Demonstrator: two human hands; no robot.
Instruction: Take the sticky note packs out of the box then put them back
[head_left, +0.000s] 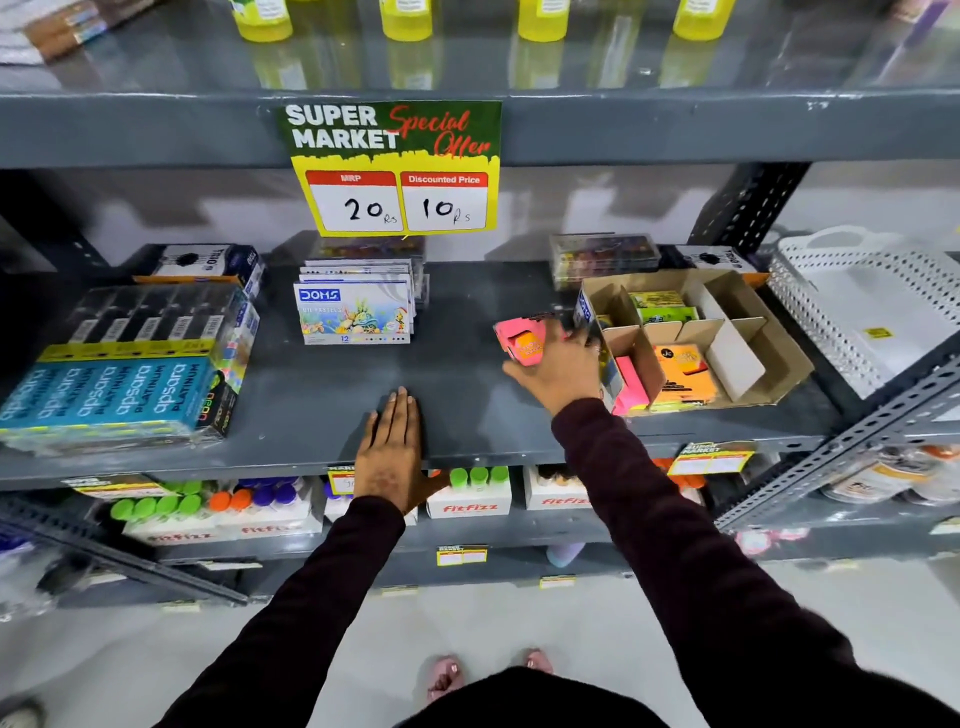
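Left hand flat, fingers spread, on shelf edge; right hand grips pink sticky note pack just left of cardboard box, more packs inside

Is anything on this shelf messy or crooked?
A bit. The cardboard box sits turned at an angle, not square to the shelf edge, and several of its compartments are empty. The right hand holds a pink sticky note pack outside the box.
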